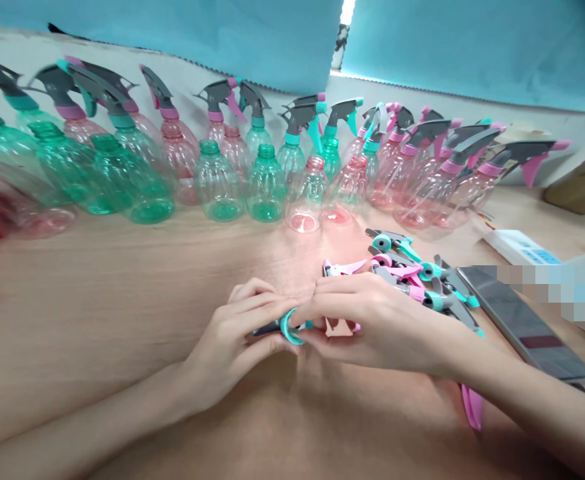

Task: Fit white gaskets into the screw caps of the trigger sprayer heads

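Both hands meet above the front middle of the table around one grey and teal trigger spray head (pixel 288 327). My left hand (pixel 235 323) is closed on its dark grey body, thumb below and fingers above. The teal collar faces me, its round opening showing. My right hand (pixel 355 317) pinches at that collar with thumb and forefinger; whether a small part sits between these fingertips is hidden. Just behind my right hand lies a pile of loose spray heads (pixel 397 263) in grey, pink and teal. A pink trigger (pixel 471 405) pokes out beneath my right forearm.
Clear green bottles (pixel 266 183) and pink bottles (pixel 305 193) stand in rows along the back, many with spray heads on. A dark phone (pixel 525 320) lies at the right. Behind it are a white device (pixel 522 247) and a brown box (pixel 580 180).
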`<state>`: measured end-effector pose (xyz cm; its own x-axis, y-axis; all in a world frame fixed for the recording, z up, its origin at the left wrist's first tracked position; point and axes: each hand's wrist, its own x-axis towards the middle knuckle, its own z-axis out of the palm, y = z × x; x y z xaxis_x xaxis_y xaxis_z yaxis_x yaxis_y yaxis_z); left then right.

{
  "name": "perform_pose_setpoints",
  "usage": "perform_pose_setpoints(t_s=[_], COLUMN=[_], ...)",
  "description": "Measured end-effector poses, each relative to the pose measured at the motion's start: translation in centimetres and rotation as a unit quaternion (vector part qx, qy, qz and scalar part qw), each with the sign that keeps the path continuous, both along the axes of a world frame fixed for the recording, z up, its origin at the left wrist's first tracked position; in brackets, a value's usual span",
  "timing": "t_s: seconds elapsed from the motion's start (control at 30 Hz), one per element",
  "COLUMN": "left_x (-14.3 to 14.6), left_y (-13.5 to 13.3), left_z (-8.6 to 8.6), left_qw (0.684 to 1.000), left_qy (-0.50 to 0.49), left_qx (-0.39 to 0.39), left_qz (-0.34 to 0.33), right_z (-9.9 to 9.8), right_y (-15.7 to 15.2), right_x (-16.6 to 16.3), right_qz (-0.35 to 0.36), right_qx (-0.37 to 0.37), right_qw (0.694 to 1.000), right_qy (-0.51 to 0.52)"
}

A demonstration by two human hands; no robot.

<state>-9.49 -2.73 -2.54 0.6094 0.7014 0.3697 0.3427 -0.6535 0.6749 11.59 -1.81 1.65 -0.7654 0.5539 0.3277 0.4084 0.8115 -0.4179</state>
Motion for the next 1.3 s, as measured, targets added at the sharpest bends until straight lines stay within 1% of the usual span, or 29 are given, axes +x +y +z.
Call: perform_pose_setpoints(t_s=[0.07,0.1,0.23,0.27,0.3,0.33,0.43,0.5,0.6,0.67,0.73,0.83,0.93,1.03,1.13,1.2,1.3], left_x=[0.0,0.0,0.1,0.1,0.1,0.2,0.3,0.5,0.7,0.9,1.0,1.1,1.6,3.1,6.1,8.7,12.5], left_y=[0.0,0.0,0.0,0.0,0.0,0.0,-0.1,-0.1,-0.3,-0.5,-0.7,-0.9,-0.7,0.0,1.1,1.8,2.5], left_z=[0.0,0.0,-0.1,-0.1,-0.2,-0.2,-0.3,-0.4,-0.6,-0.6,-0.7,-0.6,-0.5,-0.2,0.6,1.2,1.9], left_qw=[1.000,1.000,0.999,0.999,0.999,0.998,0.997,0.995,0.992,0.989,0.985,0.981,0.977,0.972,0.967,0.967,0.974], left_qy=[0.002,0.000,-0.013,-0.015,-0.015,-0.016,-0.023,-0.028,-0.022,-0.011,0.008,0.034,0.026,0.002,-0.025,-0.034,-0.018], left_qx=[-0.002,-0.003,0.007,0.010,0.013,0.015,0.029,0.042,0.067,0.106,0.143,0.156,0.156,0.166,0.183,0.193,0.202], left_qz=[0.000,0.005,0.032,0.041,0.048,0.055,0.072,0.089,0.108,0.107,0.101,0.110,0.143,0.167,0.175,0.160,0.105], right_z=[0.4,0.6,1.0,0.9,0.7,0.4,-0.4,-0.6,0.3,1.4,2.7,4.0,4.3,3.7,3.0,2.9,3.0], right_y=[0.0,-0.1,-0.7,-0.9,-0.9,-1.0,-0.8,-0.6,-0.9,-1.3,-1.7,-2.5,-3.5,-4.6,-5.8,-6.5,-7.3], right_x=[0.1,0.1,0.0,-0.1,-0.3,-0.4,-0.6,-0.7,-0.3,0.3,1.5,3.7,6.3,8.7,10.7,11.7,13.0], right_qz=[0.004,0.002,-0.044,-0.057,-0.070,-0.079,-0.107,-0.124,-0.135,-0.127,-0.125,-0.182,-0.220,-0.244,-0.272,-0.280,-0.282], right_qx=[-0.010,0.000,0.113,0.132,0.135,0.121,0.027,-0.015,-0.011,-0.004,-0.003,-0.006,-0.012,-0.028,-0.039,-0.042,-0.034], right_qw=[1.000,0.999,0.989,0.985,0.984,0.986,0.993,0.992,0.989,0.986,0.984,0.975,0.969,0.963,0.955,0.954,0.956], right_qy=[-0.017,-0.033,-0.089,-0.092,-0.089,-0.081,-0.041,-0.030,-0.067,-0.109,-0.127,-0.126,-0.114,-0.113,-0.115,-0.100,-0.078])
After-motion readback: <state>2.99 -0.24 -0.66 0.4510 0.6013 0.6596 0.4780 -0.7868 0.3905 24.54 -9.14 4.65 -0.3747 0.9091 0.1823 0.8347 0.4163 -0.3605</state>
